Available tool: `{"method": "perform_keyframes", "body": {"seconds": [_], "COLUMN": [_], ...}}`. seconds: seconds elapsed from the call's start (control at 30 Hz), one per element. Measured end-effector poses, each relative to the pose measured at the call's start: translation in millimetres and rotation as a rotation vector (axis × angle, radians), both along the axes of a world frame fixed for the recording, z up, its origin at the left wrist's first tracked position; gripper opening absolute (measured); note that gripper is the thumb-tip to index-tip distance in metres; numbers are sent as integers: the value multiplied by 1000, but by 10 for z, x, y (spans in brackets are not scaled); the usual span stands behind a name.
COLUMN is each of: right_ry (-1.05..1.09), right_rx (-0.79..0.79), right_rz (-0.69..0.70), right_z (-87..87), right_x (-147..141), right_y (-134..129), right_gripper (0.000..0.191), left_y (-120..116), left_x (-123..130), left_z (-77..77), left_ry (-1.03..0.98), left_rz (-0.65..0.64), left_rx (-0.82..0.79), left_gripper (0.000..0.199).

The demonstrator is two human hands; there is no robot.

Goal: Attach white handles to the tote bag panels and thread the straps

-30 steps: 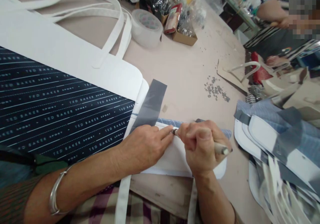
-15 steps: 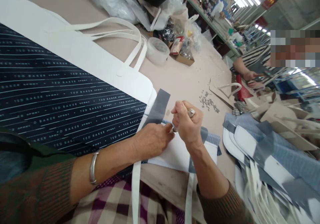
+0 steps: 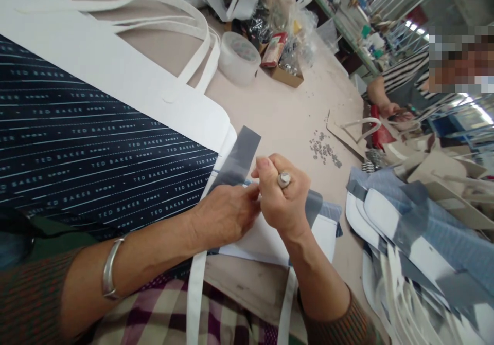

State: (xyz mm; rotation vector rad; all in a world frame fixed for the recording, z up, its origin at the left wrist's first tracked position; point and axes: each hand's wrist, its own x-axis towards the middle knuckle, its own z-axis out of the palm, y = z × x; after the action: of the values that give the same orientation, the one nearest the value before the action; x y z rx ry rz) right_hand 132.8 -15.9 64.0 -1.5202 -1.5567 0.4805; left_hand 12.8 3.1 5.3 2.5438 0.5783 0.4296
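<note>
White piece point(image 3: 268, 242) lies flat on the desk point(image 3: 281, 108), directly under both hands; used as landmark. Handled tool point(image 3: 284, 180) is gripped in the right hand point(image 3: 283, 196) over the white piece, fingers clenched around it, only the rounded handle end seen, tip hidden. Left hand point(image 3: 227, 214) is laid on the left part of the white piece, fingers bent and drawn together right by the right hand; whether anything is pinched cannot be told.

Grey strip point(image 3: 241, 152) juts out past the far left edge of the white piece; second grey strip point(image 3: 313, 206) is seen across its right part. Two white straps point(image 3: 196, 298) hang down at its near edge. Dark printed sheet point(image 3: 116, 160), lettered "TED BAKER SPORT", is spread left of the white piece, with large white panel point(image 3: 127, 77) beyond that sheet.

Beyond the white piece: tape roll point(image 3: 240, 59), red packet point(image 3: 274, 50) and small carton point(image 3: 287, 76). Small metal bits point(image 3: 324, 149) are scattered beyond and to its right. Stack of blue and white pieces point(image 3: 409, 221) is heaped to the right of the white piece, apart from it. Farther off on that side, a person point(image 3: 407, 77) in striped sleeves is seen, hands close together.
</note>
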Motion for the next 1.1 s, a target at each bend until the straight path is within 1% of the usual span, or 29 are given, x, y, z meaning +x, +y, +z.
{"method": "perform_keyframes", "body": {"seconds": [0.07,0.1,0.17,0.23,0.27,0.3,0.37,0.4,0.43,0.47,0.5,0.57,0.6,0.63,0.7,0.77,0.8,0.83,0.9,0.97,1.03,1.1], "right_ry": [42,103,292,471,532,575,620,627,631,636,639,604,538,420,63,-294,-413,-477,-467,-374,-299,-254], "right_rx": [19,27,23,14,39,98,278,357,382,350,276,76,-25,-114,-322,-565,-680,-778,-901,-946,-928,-872], "right_rz": [-45,-83,-148,-158,-151,-147,-163,-179,-193,-201,-204,-196,-190,-185,-206,-265,-301,-330,-368,-402,-433,-447], "right_z": [-43,-64,-69,4,66,131,219,220,188,127,50,-89,-121,-119,-19,138,204,247,255,190,113,59], "right_x": [40,70,139,193,203,199,159,134,112,98,96,139,185,244,376,475,498,504,485,456,434,420], "right_y": [-65,-87,-101,-85,-76,-69,-65,-66,-66,-63,-59,-58,-76,-118,-308,-637,-832,-1029,-1374,-1613,-1745,-1802], "right_gripper": [33,33,34,35,34,34,32,32,31,31,32,33,34,35,37,26,18,20,47,67,76,76], "left_y": [6,7,9,9,9,9,8,9,11,13,17,26,30,31,27,24,29,39,72,99,107,103], "left_x": [-7,-15,-30,-37,-37,-34,-25,-21,-19,-19,-20,-28,-34,-39,-49,-53,-49,-40,-8,24,36,32], "left_z": [22,36,63,82,86,88,86,83,81,81,82,89,94,98,98,72,46,11,-66,-124,-145,-139], "left_ry": [16,20,20,6,1,0,3,4,0,-7,-13,-8,1,8,6,-2,1,10,25,21,9,-1], "left_rz": [-18,-30,-29,16,40,63,93,103,116,125,126,118,111,104,100,105,108,112,112,104,99,113], "left_rx": [-15,-10,21,35,33,28,19,18,16,13,10,13,22,33,55,68,71,73,68,48,27,15], "left_gripper": [21,19,14,11,10,10,11,12,12,13,13,12,11,11,13,17,19,21,28,34,39,41]}}
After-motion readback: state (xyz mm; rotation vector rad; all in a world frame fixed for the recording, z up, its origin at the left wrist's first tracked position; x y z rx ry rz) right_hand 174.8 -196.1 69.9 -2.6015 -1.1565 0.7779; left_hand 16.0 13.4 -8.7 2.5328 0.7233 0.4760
